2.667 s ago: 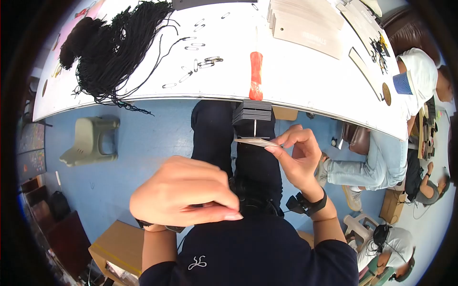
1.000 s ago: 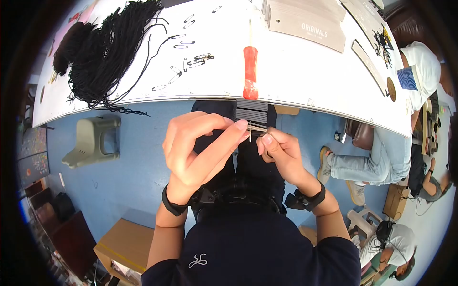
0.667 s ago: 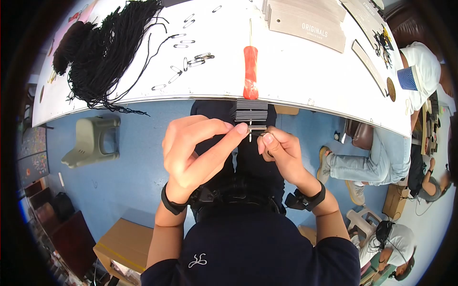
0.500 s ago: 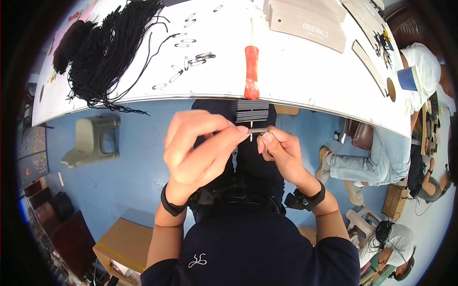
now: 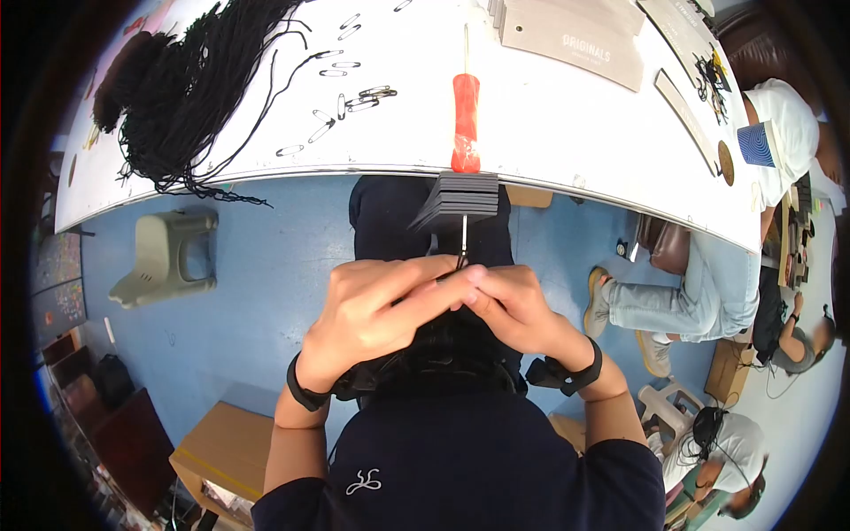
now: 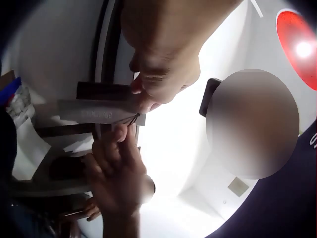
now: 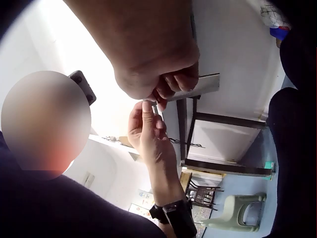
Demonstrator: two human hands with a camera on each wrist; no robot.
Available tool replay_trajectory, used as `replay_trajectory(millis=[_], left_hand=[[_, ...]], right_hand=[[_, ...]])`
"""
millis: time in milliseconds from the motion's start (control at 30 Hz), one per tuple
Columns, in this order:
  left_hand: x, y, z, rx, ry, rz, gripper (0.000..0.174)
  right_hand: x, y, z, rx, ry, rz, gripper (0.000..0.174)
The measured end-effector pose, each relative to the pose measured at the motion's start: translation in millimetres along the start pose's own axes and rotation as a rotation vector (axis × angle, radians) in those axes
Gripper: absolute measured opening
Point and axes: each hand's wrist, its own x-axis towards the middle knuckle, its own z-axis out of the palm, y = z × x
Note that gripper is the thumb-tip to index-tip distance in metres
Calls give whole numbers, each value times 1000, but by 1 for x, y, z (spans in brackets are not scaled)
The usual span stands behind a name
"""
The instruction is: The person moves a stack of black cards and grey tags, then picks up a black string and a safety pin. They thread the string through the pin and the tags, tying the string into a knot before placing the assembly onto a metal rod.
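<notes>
In the head view a red-handled tool (image 5: 466, 115) lies on the table, and a stack of dark tags (image 5: 467, 195) sits at its near end by the table edge. A thin metal rod (image 5: 464, 234) runs from the stack toward my body. My left hand (image 5: 381, 305) and right hand (image 5: 518, 305) meet at the rod's tip, fingertips overlapping. Both hands pinch a thin black cord (image 6: 132, 119) there, in front of a grey tag (image 6: 94, 112) with pale lettering. The right wrist view shows the left thumb (image 7: 147, 111) pressed against the fingers, which largely hide the cord.
A heap of black cords (image 5: 195, 97) hangs over the table's left edge. Several safety pins (image 5: 361, 102) lie beside it. Stacked grey cards (image 5: 575, 44) are at the far right. A stool (image 5: 164, 261) stands left, a cardboard box (image 5: 221, 460) lower left, and a seated person (image 5: 779, 133) right.
The right hand first held a tag at the rod, and the left came in beside it. Now that tag is away from the fingers, and both hands have moved toward my body with cord.
</notes>
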Motion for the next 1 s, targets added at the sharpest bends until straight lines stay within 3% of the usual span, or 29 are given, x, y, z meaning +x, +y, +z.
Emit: replay_trajectory(millis=[67, 100, 167, 233, 300, 333, 433, 567, 633, 700, 767, 800, 867, 1000], left_hand=[[-1, 4, 4, -8, -79, -35, 34], [0, 5, 5, -7, -76, -36, 34], [1, 6, 5, 57, -93, -9, 33], [-6, 1, 6, 75, -77, 20, 29], [-9, -1, 6, 116, -63, 76, 27], [-7, 0, 4, 128, -65, 56, 21], [-10, 3, 1, 76, -62, 33, 21], [-21, 0, -1, 43, -123, 3, 21], [-26, -2, 1, -127, -56, -68, 19], [-26, -3, -2, -205, -48, -132, 18], [-25, -4, -3, -282, -41, -190, 16], [-23, -4, -3, -363, -2, -211, 16], [-22, -4, -4, -445, 21, -234, 14], [-15, -1, -10, -376, 43, -257, 14]], right_hand=[[-3, 0, 2, -18, -8, -69, 13], [-3, -1, -1, -19, -10, -70, 13], [-4, -10, -13, -126, -197, -77, 12], [0, -20, -20, -123, -195, -53, 14], [7, -23, -29, -265, -15, -187, 14], [12, -30, -29, -281, 65, -137, 15], [28, -45, -18, -122, 283, -33, 8], [26, -31, -14, 145, 238, -18, 10], [24, -30, -15, 309, 254, 71, 7], [23, -31, -14, 342, 237, 47, 11], [24, -34, -13, 642, 204, 70, 16], [24, -31, -15, 642, 202, 68, 16], [23, -21, -19, 1241, -171, 160, 22], [22, -28, -19, 895, -192, 251, 25]])
